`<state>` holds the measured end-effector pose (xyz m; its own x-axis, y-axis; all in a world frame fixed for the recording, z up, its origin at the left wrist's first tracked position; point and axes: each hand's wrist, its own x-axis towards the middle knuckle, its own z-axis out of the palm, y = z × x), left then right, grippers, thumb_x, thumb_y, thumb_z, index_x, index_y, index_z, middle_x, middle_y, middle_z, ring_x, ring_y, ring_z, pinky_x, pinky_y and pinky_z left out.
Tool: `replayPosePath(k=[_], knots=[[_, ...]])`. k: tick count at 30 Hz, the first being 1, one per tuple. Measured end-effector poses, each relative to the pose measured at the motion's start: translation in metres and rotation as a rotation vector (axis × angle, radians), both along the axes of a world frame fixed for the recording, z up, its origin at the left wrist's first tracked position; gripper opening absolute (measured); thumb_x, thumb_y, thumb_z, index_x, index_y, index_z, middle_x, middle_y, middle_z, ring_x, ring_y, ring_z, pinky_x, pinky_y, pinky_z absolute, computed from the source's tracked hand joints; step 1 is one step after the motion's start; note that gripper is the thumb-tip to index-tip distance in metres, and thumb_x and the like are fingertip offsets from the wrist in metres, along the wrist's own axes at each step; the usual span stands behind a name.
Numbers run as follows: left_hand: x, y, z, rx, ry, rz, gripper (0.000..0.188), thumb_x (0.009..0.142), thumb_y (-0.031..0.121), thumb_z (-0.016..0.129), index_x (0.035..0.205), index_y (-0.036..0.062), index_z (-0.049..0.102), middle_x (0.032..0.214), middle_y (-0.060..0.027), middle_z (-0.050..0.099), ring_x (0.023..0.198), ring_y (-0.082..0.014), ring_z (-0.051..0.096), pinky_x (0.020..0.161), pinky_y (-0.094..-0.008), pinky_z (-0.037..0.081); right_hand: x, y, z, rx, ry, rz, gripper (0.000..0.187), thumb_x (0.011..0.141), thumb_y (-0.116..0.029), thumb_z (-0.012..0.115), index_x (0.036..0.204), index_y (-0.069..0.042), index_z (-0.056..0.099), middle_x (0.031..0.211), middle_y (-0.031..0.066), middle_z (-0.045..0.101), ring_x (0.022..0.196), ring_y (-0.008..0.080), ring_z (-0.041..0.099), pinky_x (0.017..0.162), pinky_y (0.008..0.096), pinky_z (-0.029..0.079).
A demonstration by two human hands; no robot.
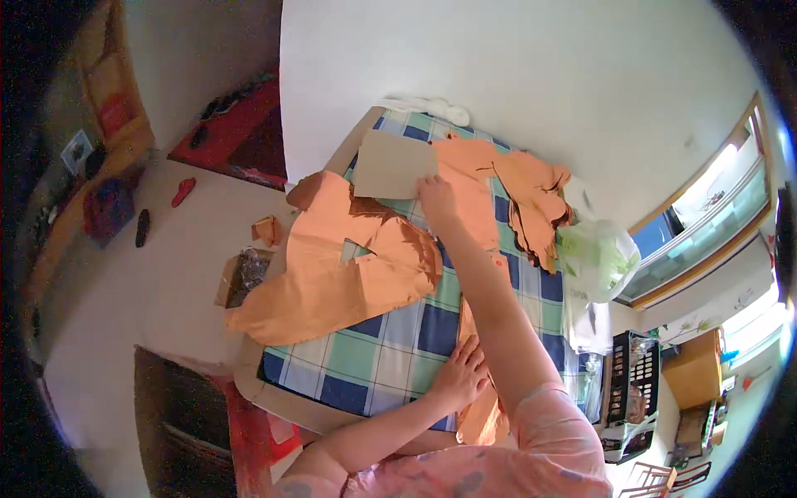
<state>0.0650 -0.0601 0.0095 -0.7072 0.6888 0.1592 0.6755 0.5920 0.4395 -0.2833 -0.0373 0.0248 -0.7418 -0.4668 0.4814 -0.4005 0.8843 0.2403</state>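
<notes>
My right hand [437,202] reaches far across the table, its fingers closed on the lower right corner of a flat, greyish-brown cardboard piece [390,164]. My left hand [462,378] rests near the table's front edge with its fingers spread, on a narrow orange strip of sheet material [480,419]. Left of my right forearm lies a large, curved orange sheet [332,286] with a cut-out in it, overhanging the table's left edge. Another orange sheet [466,178] spreads beside the cardboard, partly hidden by my arm. A crumpled, layered orange pile [535,199] sits farther right.
A blue, green and white checked cloth [390,365] covers the table. Pale plastic bags [594,257] stand along its right side, near a black basket [633,378]. An open box [245,278] is on the floor at left, and a red stool [249,427] is at the near left corner.
</notes>
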Motion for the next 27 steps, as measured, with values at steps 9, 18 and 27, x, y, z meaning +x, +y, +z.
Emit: replayPosePath(k=[9, 18, 27], knots=[[0.004, 0.013, -0.039, 0.194, 0.087, 0.048, 0.052, 0.091, 0.034, 0.052, 0.134, 0.0052, 0.05, 0.148, -0.019, 0.037, 0.141, -0.0378, 0.025, 0.116, -0.0513, 0.017, 0.078, 0.012, 0.091, 0.0, -0.034, 0.066, 0.015, 0.076, -0.007, 0.061, 0.09, -0.011, 0.064, 0.09, 0.0063, 0.063, 0.092, 0.0275, 0.061, 0.074, 0.0413, 0.051], [-0.004, 0.012, -0.028, 0.146, 0.123, 0.05, 0.055, 0.093, 0.036, 0.049, 0.142, 0.0115, 0.044, 0.15, -0.017, 0.034, 0.141, -0.0367, 0.027, 0.116, -0.0508, 0.018, 0.24, 0.126, 0.084, -0.482, 0.046, 0.319, 0.028, 0.075, -0.003, 0.061, 0.101, -0.012, 0.067, 0.098, 0.0082, 0.061, 0.093, 0.032, 0.057, 0.08, 0.042, 0.047], [0.003, 0.001, -0.054, 0.309, 0.061, 0.071, 0.035, 0.086, 0.022, 0.06, 0.117, 0.0068, 0.058, 0.122, -0.0163, 0.056, 0.116, -0.0354, 0.052, 0.094, -0.0455, 0.045, 0.414, 0.174, 0.03, -0.661, 0.023, 0.042, 0.033, 0.07, 0.007, 0.063, 0.096, -0.011, 0.072, 0.091, 0.0073, 0.064, 0.085, 0.0284, 0.059, 0.076, 0.0383, 0.048]])
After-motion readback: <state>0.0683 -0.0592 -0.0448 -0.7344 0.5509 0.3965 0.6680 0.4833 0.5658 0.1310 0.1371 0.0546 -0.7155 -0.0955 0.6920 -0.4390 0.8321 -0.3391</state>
